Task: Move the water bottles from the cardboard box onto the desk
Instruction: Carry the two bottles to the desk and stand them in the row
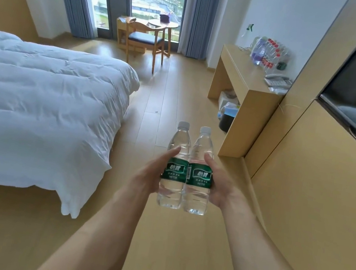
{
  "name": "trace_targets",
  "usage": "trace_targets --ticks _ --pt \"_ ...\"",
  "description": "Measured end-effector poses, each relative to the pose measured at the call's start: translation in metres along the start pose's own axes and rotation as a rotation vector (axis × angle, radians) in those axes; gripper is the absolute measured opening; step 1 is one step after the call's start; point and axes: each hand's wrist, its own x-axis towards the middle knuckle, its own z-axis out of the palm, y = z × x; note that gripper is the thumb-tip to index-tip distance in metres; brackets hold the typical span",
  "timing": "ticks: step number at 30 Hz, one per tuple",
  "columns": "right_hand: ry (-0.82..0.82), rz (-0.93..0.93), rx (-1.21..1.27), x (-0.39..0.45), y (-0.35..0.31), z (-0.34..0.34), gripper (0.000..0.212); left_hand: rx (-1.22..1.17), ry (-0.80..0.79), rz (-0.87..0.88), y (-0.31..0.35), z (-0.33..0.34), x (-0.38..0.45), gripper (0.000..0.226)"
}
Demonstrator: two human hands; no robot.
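Gripping one bottle each, left hand (151,172), right hand (216,185), two green-labelled bottles (186,173) touching

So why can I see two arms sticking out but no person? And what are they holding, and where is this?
The camera sits on the person's head and looks forward and down, so you only see their own arms. There is just this one picture, taken from up there.

The left hand holds one water bottle, and the right hand holds a second water bottle. Both bottles are clear, with white caps and green labels, upright and pressed side by side in the air.

The room is a bedroom. A bed with a white cover is on the left. On the right stands a wooden desk. On it already sit a cluster of bottles with red caps and a telephone. Far off, by the window, is a chair.
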Motion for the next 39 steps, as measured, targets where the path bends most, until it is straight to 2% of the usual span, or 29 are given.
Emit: trace_targets --ticks 10,19,25,30,39 --pt "-0.051 0.025 0.006 0.124 -0.055 0.006 0.059 -0.005 0.074 0.008 0.081 -0.04 0.086 0.064" --pt "-0.11 0.03 0.008 0.276 -0.158 -0.008 0.057 -0.046 0.162 0.006 0.194 -0.058 0.217 0.055" --pt "-0.141 0.029 0.024 0.369 -0.227 -0.023 0.056 -0.125 0.131 0.074 0.264 -0.059 0.295 0.048" --pt "-0.158 0.04 0.025 0.424 -0.263 -0.03 0.055 -0.144 0.088 0.07 0.303 -0.069 0.347 0.053" --pt "-0.095 0.024 0.025 0.533 -0.324 -0.035 0.052 -0.133 0.025 0.064 0.379 -0.105 0.461 0.05"
